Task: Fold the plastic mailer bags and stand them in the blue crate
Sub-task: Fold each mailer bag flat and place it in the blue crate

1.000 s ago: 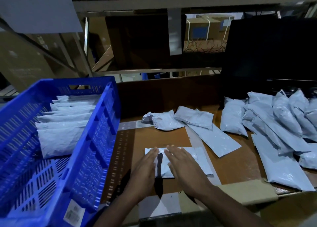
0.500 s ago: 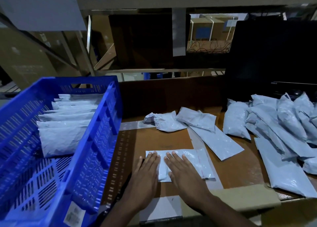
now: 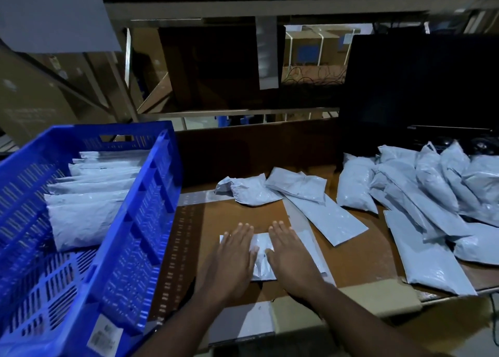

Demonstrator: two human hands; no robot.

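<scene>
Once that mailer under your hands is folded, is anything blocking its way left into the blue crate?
Only the blue crate's near side wall stands between; the mailer must go over it. The brown table strip between looks bare.

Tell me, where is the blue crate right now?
The blue crate sits at the left of the head view, beside the left hand, with folded mailer bags standing in its far end.

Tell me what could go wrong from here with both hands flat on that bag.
1. The left hand and right hand only press the bag; its slick plastic may spring open once released.
2. The bags in the crate lean; adding another could tip the row.
3. The loose pile lies near the table edge and could slide off.
</scene>
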